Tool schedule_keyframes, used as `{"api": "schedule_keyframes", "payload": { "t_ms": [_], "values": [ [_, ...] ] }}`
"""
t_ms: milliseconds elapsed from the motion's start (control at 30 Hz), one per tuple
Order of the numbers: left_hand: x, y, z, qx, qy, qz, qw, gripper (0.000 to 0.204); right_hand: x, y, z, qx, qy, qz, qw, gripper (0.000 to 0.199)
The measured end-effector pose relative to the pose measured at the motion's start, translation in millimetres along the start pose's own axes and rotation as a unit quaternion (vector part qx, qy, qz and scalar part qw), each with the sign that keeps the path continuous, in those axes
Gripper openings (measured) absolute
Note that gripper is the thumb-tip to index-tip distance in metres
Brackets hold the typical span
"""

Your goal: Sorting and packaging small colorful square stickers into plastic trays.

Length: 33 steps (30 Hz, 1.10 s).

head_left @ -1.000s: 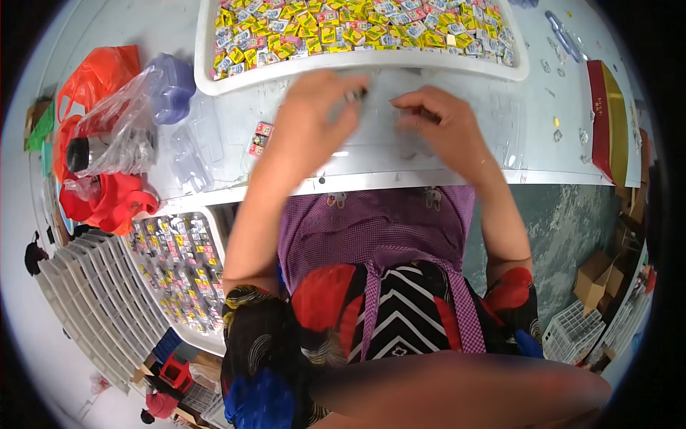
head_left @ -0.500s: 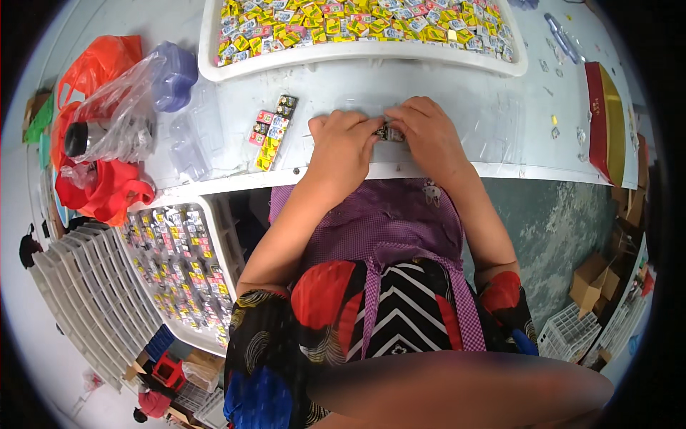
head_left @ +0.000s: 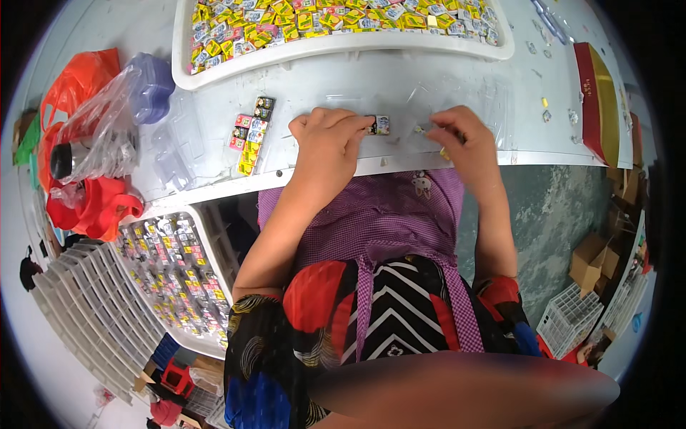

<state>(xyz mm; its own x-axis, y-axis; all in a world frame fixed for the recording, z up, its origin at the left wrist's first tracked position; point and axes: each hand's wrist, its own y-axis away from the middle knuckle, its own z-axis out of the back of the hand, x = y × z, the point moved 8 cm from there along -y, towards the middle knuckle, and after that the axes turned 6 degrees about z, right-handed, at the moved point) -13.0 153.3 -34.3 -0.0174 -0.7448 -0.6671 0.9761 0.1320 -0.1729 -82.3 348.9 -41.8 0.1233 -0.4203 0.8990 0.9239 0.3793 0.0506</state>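
In front of me a short row of small wrapped blocks (head_left: 382, 125), black and white ones, lies near the table's front edge. My left hand (head_left: 325, 146) is closed over the row's left end and hides part of it. My right hand (head_left: 466, 146) is apart from the row, to its right, with fingers bent and the thumb close to the fingertips. A small pale scrap shows at its fingertips and a yellow piece (head_left: 444, 153) under the palm; what it holds is unclear. Further left lies a cluster of pink, black, white and yellow blocks (head_left: 250, 139).
A white tray (head_left: 343, 50) full of wrapped blocks stands at the back. Clear plastic trays (head_left: 175, 154), red bags (head_left: 89, 207) and a purple plastic container (head_left: 151, 89) lie left. A red and gold box (head_left: 597, 107) stands right. Below left is a crate (head_left: 207, 264) of packed blocks.
My right hand has left the block row and moved right, its fingers now bent in the air. The left hand stays on the row, more of whose right end shows. The whole view has shifted slightly.
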Motion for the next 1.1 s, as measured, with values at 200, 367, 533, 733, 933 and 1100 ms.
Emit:
{"api": "schedule_keyframes", "payload": {
  "t_ms": [200,367,533,733,933,1100],
  "values": [
    [1.5,0.5,1.0,0.005,0.013,0.012,1.0,0.018,18.0,3.0,-16.2,0.008,0.181,0.117,0.976,0.016],
    [-7.0,-0.6,17.9,-0.039,0.003,-0.011,0.999,0.023,29.8,4.6,-17.4,-0.027,-0.078,0.027,0.996,0.01],
    [4.6,10.1,-4.8,0.072,0.41,0.188,0.89,0.025,26.6,1.7,-66.4,0.042,-0.267,-0.018,0.963,0.011],
    [29.2,8.9,2.0,0.048,0.453,0.238,0.858,0.02,30.8,-6.8,-69.5,-0.02,-0.183,0.084,0.979,0.017],
    [23.5,-7.8,10.4,0.011,0.067,0.127,0.99,0.016,33.4,-6.7,-35.8,-0.106,-0.089,0.135,0.981,0.018],
    [7.6,-9.4,9.3,-0.031,0.009,0.034,0.999,0.012,37.8,-9.7,-40.3,-0.109,-0.083,0.166,0.977,0.018]
  ]
}}
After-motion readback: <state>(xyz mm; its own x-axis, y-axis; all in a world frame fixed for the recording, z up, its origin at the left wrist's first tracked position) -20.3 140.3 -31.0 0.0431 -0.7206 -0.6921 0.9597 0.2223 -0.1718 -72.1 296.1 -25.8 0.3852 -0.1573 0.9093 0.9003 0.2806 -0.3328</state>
